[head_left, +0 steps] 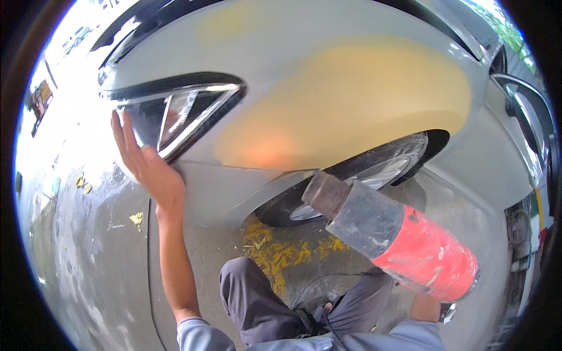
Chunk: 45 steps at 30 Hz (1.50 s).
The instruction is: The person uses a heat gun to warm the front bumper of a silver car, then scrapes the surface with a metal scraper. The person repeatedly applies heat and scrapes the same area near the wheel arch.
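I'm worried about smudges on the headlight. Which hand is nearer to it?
Left. The left hand is at the headlight, contact unclear; the right wrist shows well away at lower right, its hand mostly hidden behind the red tool.

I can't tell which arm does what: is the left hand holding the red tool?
No, the left hand is stretched open by the headlight, apart from the red tool.
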Motion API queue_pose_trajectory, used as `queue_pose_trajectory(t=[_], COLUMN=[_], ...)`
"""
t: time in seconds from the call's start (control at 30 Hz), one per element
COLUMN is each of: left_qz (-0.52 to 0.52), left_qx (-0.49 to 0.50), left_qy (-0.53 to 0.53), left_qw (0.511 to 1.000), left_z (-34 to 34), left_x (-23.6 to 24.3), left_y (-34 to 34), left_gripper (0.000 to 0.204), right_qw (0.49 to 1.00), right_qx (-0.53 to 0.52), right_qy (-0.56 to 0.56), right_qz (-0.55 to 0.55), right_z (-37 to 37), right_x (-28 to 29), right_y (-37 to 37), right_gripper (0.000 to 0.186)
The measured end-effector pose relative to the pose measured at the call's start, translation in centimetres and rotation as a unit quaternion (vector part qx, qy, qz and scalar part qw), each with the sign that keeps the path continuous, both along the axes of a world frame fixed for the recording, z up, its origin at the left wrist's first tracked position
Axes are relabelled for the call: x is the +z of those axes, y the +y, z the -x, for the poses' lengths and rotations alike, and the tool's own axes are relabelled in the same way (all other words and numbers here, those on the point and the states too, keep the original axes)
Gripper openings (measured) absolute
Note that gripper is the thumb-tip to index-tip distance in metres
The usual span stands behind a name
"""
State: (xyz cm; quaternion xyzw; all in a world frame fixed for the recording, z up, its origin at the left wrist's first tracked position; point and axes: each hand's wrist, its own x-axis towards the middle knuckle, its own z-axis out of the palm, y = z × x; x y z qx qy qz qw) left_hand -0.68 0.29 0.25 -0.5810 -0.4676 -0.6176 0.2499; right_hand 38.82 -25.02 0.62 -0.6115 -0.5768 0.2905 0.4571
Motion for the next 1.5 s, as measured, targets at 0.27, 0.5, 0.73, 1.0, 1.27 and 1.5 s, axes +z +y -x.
queue_pose_trajectory(t=[0.27, 0.5, 0.73, 1.0, 1.27, 1.5], left_qz=[0.013, 0.014, 0.025, 0.047, 0.027, 0.012], left_qx=[0.009, 0.017, 0.039, 0.054, -0.032, 0.004], left_qy=[0.001, -0.024, -0.036, -0.059, -0.044, -0.021], left_qw=[1.000, 0.999, 0.998, 0.996, 0.998, 1.000], left_z=[-0.3, -0.8, -0.9, -2.0, -0.5, -1.7], left_x=[-0.4, -0.1, -0.3, 0.1, -0.2, 0.5], left_y=[0.0, 0.0, 0.1, 0.1, -0.4, -0.2], left_gripper=[0.052, 0.057, 0.057, 0.063, 0.054, 0.060], right_qw=[0.990, 0.938, 0.860, 0.813, 0.822, 0.879], right_qx=[-0.046, -0.059, -0.161, -0.234, -0.169, 0.017], right_qy=[0.105, 0.310, 0.460, 0.513, 0.529, 0.468], right_qz=[-0.084, -0.139, -0.154, -0.144, -0.122, -0.092], right_z=[-4.2, -8.0, -12.7, -15.3, -12.8, -8.0], right_x=[1.5, 3.2, 1.4, -0.6, -2.5, -3.7], right_y=[0.1, 1.6, 1.2, 0.7, 1.0, 0.4], right_gripper=[0.027, 0.026, 0.021, 0.020, 0.021, 0.022])
